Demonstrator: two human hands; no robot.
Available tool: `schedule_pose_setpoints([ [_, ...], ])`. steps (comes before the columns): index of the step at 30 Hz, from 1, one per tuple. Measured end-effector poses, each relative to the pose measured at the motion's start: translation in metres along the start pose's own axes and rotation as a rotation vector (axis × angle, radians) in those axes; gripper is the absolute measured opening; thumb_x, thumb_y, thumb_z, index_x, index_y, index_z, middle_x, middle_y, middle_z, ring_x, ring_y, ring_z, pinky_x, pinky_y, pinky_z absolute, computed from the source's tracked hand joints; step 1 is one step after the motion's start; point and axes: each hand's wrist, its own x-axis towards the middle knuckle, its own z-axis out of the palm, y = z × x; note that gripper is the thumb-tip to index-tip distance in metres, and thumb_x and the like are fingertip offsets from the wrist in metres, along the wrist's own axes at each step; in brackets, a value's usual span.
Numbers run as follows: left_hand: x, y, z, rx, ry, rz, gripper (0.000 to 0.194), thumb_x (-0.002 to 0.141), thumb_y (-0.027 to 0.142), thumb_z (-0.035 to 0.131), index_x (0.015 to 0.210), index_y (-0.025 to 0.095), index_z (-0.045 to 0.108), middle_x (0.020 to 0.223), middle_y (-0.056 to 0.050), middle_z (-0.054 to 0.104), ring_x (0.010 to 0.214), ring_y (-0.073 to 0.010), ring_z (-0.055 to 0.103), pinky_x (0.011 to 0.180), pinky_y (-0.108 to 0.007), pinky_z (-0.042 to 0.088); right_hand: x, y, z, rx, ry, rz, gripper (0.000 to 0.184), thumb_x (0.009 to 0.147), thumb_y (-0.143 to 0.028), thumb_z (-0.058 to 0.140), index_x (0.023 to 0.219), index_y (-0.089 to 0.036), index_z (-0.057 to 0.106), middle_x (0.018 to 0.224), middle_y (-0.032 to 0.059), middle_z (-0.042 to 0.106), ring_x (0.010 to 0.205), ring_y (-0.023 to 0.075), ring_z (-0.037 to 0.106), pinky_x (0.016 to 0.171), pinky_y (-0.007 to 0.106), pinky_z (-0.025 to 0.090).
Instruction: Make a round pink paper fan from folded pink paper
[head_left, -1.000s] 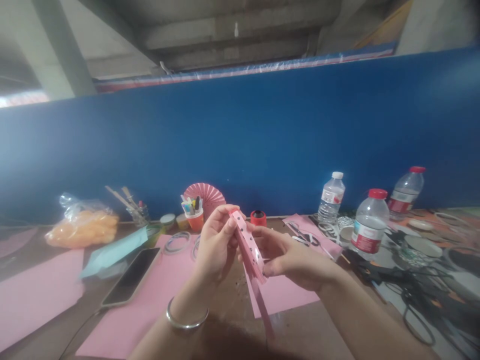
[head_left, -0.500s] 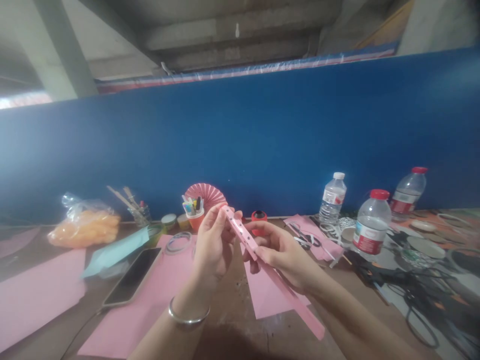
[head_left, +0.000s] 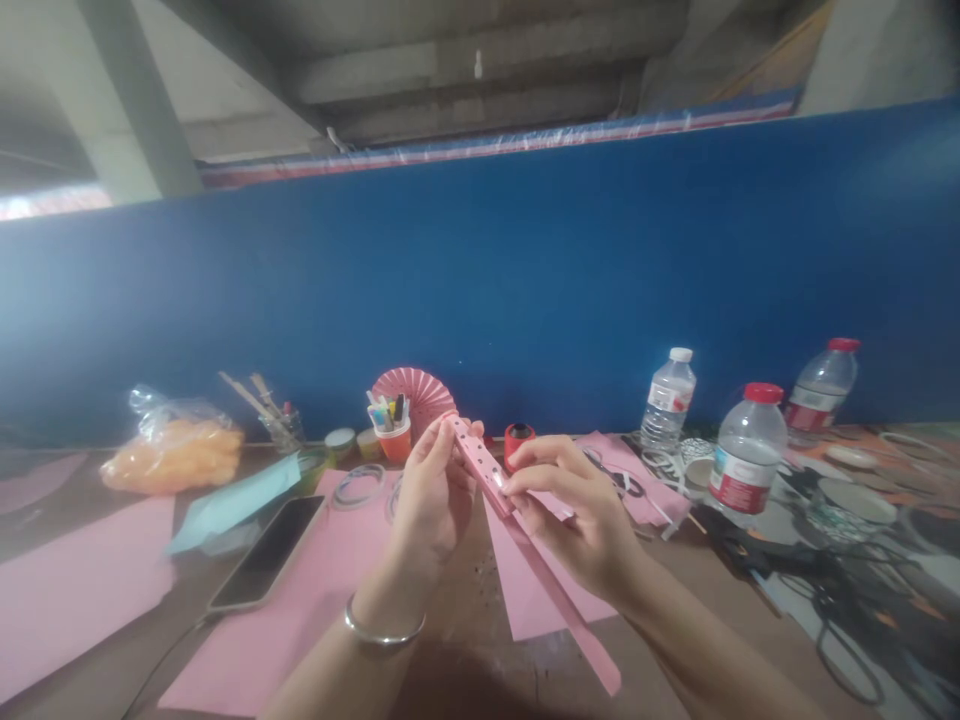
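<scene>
Pink paper strip (head_left: pixel 525 540), folded in pleats at its upper end and marked with dark dots, was held above the counter (head_left: pixel 480 640) between both hands. Left hand (head_left: pixel 427 500) had its grip clamped on the upper, folded end, thumb and fingertips pressed against the pleats. Right hand (head_left: pixel 585 520) had its grip closed on the strip just below, forefinger and thumb pinching the fold; the free tail ran down and to the right, ending over the counter's near edge. A silver bangle (head_left: pixel 384 630) circled the left wrist. Pink sheets (head_left: pixel 300 600) lay on the counter under the hands. A phone (head_left: pixel 266 566) rested face-up to the left, beside a pale blue sheet (head_left: pixel 232 500) and a clear bag of orange contents (head_left: pixel 172 450). Behind the hands stood an orange cup of pens (head_left: pixel 391 432), a pink pleated fan (head_left: pixel 420 395) and a small red spool (head_left: pixel 517 442). Three water bottles (head_left: pixel 742 450) stood to the right, near scissors (head_left: pixel 622 478), all against a blue wall (head_left: pixel 525 280).
</scene>
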Motion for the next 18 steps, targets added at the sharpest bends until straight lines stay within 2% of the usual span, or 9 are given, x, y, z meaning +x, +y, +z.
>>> schedule_pose_setpoints([
  [3,0.001,-0.001,-0.001,0.008,0.026,0.002,0.01,0.074,0.022,0.063,0.079,0.015,0.061,0.072,-0.001,0.066,0.066,-0.0091,0.062,0.06,-0.016,0.049,0.0,-0.001,-0.003,0.053,-0.045,0.097,0.017,0.083,-0.016,0.046,0.084,-0.023,0.061,0.098,0.0062,0.051,0.098,0.0206,0.047,0.086,0.042,0.038],
  [7,0.003,0.001,-0.002,0.036,0.054,0.007,0.014,0.072,0.025,0.065,0.08,0.015,0.06,0.074,-0.001,0.065,0.065,-0.0098,0.062,0.059,-0.018,0.049,0.002,0.002,0.001,0.359,-0.087,0.298,0.025,0.086,-0.028,0.041,0.082,-0.022,0.064,0.103,0.007,0.049,0.104,0.0224,0.044,0.091,0.043,0.033],
  [11,0.003,0.007,-0.001,0.077,-0.013,-0.005,0.017,0.07,0.025,0.067,0.081,0.016,0.058,0.072,0.001,0.062,0.064,-0.0103,0.061,0.053,-0.017,0.048,0.001,0.009,0.015,0.876,-0.07,0.535,0.037,0.084,-0.045,0.041,0.072,-0.018,0.065,0.1,0.0069,0.051,0.092,0.0203,0.049,0.079,0.034,0.041],
  [14,0.004,0.011,-0.001,0.081,-0.073,0.006,0.016,0.071,0.024,0.066,0.082,0.015,0.059,0.071,0.001,0.06,0.062,-0.009,0.06,0.054,-0.017,0.048,-0.002,0.016,0.025,1.235,-0.105,0.737,0.048,0.083,-0.053,0.037,0.068,-0.017,0.064,0.096,0.0063,0.056,0.079,0.0167,0.052,0.073,0.03,0.042],
  [18,0.008,0.013,-0.005,0.065,-0.062,0.043,0.015,0.073,0.026,0.065,0.082,0.016,0.061,0.071,0.0,0.064,0.057,-0.0083,0.06,0.054,-0.017,0.05,-0.008,0.022,0.035,1.418,-0.062,0.865,0.047,0.078,-0.058,0.041,0.076,-0.019,0.067,0.084,0.0055,0.062,0.068,0.0152,0.053,0.07,0.029,0.043],
])
